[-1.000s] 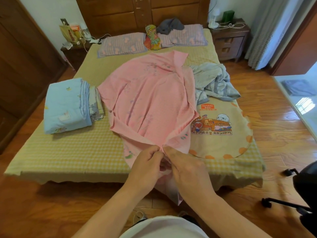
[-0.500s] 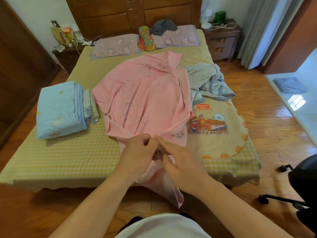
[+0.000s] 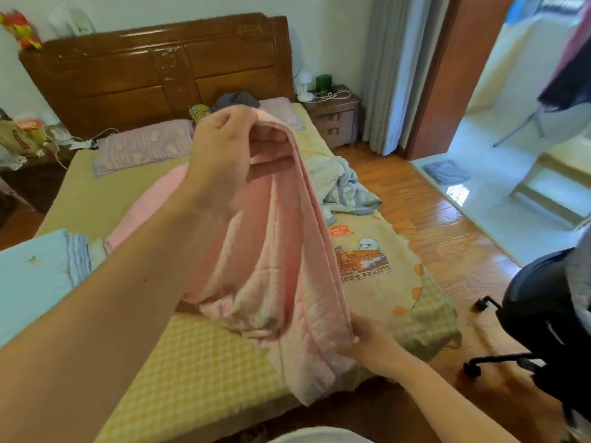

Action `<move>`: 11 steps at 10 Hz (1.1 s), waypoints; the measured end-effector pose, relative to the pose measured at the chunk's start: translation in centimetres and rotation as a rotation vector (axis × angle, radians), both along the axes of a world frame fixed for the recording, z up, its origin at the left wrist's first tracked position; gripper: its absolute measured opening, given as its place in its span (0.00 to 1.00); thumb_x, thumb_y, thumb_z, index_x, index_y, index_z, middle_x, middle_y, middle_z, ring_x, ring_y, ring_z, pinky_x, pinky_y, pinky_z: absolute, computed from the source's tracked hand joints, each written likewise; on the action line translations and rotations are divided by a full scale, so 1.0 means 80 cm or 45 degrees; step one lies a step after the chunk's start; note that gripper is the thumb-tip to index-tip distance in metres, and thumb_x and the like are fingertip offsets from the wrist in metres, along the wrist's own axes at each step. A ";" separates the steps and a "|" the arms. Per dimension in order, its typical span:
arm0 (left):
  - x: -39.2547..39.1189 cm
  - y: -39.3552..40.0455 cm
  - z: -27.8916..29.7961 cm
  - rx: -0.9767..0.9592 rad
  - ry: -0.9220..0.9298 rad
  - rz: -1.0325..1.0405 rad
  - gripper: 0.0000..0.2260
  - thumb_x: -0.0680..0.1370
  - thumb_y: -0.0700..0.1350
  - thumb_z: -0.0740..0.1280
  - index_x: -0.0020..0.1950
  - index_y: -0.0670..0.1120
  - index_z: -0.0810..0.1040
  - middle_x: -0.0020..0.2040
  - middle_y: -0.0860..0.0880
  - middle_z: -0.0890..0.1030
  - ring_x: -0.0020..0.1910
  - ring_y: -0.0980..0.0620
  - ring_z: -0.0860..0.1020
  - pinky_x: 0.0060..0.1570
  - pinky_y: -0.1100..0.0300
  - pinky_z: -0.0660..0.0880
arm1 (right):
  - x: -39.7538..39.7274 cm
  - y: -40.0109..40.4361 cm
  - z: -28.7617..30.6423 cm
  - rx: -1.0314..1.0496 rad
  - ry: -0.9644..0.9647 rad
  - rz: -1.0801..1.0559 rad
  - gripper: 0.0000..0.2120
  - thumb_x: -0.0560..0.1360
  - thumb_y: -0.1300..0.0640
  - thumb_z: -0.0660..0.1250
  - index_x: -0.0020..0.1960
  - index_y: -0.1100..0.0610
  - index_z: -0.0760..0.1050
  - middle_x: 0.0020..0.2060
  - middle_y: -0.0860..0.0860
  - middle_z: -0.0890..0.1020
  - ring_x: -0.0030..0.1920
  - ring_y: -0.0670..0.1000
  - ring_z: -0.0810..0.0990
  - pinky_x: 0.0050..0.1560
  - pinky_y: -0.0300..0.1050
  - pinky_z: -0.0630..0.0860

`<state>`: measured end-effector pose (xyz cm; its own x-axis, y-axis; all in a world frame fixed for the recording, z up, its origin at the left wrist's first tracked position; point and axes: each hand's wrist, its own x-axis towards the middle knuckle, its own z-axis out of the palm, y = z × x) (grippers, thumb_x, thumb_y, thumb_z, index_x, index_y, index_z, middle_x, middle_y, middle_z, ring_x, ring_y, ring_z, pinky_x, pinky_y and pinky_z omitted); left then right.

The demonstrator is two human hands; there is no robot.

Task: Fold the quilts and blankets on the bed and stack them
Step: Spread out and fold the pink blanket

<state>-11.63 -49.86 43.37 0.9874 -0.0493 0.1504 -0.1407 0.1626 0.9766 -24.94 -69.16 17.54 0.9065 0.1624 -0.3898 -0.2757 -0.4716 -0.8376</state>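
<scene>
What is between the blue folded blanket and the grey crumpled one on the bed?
In the head view, the pink quilt lies between the blue folded blanket and the grey crumpled blanket, lifted by the left hand and right hand.

Bed (image 3: pixel 204 356) w/ quilts (image 3: pixel 28 282), pillows (image 3: pixel 140 148)

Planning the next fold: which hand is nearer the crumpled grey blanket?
Left. The left hand, raised and gripping the pink quilt, is up beside the grey blanket; the right hand is down at the bed's foot.
</scene>
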 end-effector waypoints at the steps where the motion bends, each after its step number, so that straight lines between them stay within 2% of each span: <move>1: 0.055 0.022 0.032 -0.148 0.000 -0.003 0.16 0.82 0.40 0.57 0.40 0.40 0.80 0.36 0.43 0.83 0.38 0.43 0.83 0.49 0.37 0.82 | 0.014 0.022 -0.013 -0.103 0.029 -0.167 0.13 0.71 0.45 0.76 0.54 0.42 0.79 0.44 0.36 0.85 0.46 0.35 0.82 0.49 0.34 0.79; 2: 0.114 0.050 0.064 -0.384 0.041 -0.029 0.15 0.82 0.40 0.58 0.40 0.40 0.78 0.34 0.43 0.81 0.38 0.42 0.83 0.50 0.36 0.81 | 0.034 0.040 -0.045 -0.188 0.012 -0.338 0.10 0.71 0.48 0.72 0.52 0.43 0.78 0.45 0.41 0.85 0.47 0.38 0.82 0.44 0.34 0.76; 3: 0.163 0.073 0.095 -0.530 0.071 -0.043 0.17 0.84 0.42 0.56 0.37 0.41 0.76 0.31 0.44 0.79 0.33 0.43 0.82 0.47 0.39 0.82 | 0.051 0.035 -0.143 -0.419 0.061 -0.485 0.12 0.72 0.43 0.65 0.51 0.47 0.77 0.44 0.46 0.84 0.46 0.47 0.82 0.46 0.47 0.79; 4: 0.200 0.102 0.118 -0.481 0.077 0.051 0.14 0.82 0.40 0.56 0.39 0.40 0.75 0.30 0.44 0.78 0.27 0.45 0.80 0.36 0.47 0.82 | 0.064 0.065 -0.146 -0.383 -0.162 -0.893 0.06 0.75 0.51 0.62 0.45 0.44 0.77 0.33 0.50 0.80 0.36 0.50 0.78 0.41 0.54 0.78; 5: 0.234 0.142 0.122 -0.427 0.039 0.225 0.10 0.82 0.43 0.59 0.51 0.40 0.78 0.31 0.45 0.78 0.28 0.48 0.79 0.35 0.48 0.82 | 0.079 0.070 -0.081 -0.172 -0.200 -1.393 0.07 0.82 0.60 0.60 0.51 0.52 0.76 0.42 0.55 0.79 0.40 0.55 0.77 0.41 0.47 0.74; 6: 0.258 0.167 0.110 -0.444 0.071 0.376 0.08 0.83 0.43 0.60 0.47 0.45 0.75 0.30 0.48 0.78 0.26 0.50 0.79 0.37 0.53 0.81 | 0.094 0.027 -0.043 -0.215 -0.251 -1.659 0.07 0.83 0.51 0.59 0.52 0.50 0.75 0.45 0.55 0.83 0.42 0.55 0.81 0.41 0.48 0.75; 7: 0.282 0.178 0.091 -0.483 0.151 0.378 0.07 0.82 0.44 0.61 0.49 0.46 0.78 0.35 0.50 0.80 0.30 0.53 0.81 0.38 0.56 0.80 | 0.098 -0.010 -0.020 -0.415 -0.178 -1.567 0.06 0.82 0.54 0.61 0.48 0.54 0.73 0.42 0.54 0.82 0.37 0.53 0.78 0.34 0.44 0.70; 8: 0.287 0.162 0.089 -0.445 0.137 0.294 0.06 0.81 0.44 0.63 0.50 0.46 0.80 0.37 0.48 0.82 0.30 0.51 0.82 0.38 0.52 0.81 | 0.096 -0.048 -0.001 -0.656 -0.185 -1.668 0.01 0.80 0.60 0.64 0.51 0.56 0.73 0.42 0.52 0.74 0.41 0.55 0.72 0.41 0.45 0.68; 9: 0.267 0.132 0.089 -0.380 0.105 0.087 0.09 0.82 0.44 0.61 0.48 0.43 0.80 0.36 0.46 0.83 0.33 0.48 0.82 0.39 0.50 0.82 | 0.103 -0.081 0.012 -0.447 -0.098 -1.811 0.12 0.73 0.61 0.74 0.53 0.60 0.76 0.44 0.56 0.77 0.50 0.60 0.79 0.48 0.49 0.73; 10: 0.257 0.112 0.082 -0.244 0.143 -0.081 0.10 0.82 0.42 0.59 0.47 0.42 0.79 0.39 0.46 0.84 0.37 0.48 0.84 0.43 0.54 0.82 | 0.093 -0.126 -0.011 -0.213 -0.005 -1.895 0.21 0.63 0.59 0.81 0.53 0.60 0.79 0.49 0.59 0.83 0.51 0.63 0.83 0.53 0.58 0.81; 11: 0.218 0.077 0.059 -0.075 0.227 -0.287 0.09 0.80 0.43 0.61 0.47 0.43 0.80 0.44 0.47 0.87 0.43 0.51 0.85 0.50 0.56 0.81 | 0.077 -0.147 -0.045 0.057 -0.007 -1.972 0.08 0.69 0.61 0.71 0.47 0.56 0.78 0.57 0.60 0.82 0.47 0.57 0.81 0.46 0.48 0.83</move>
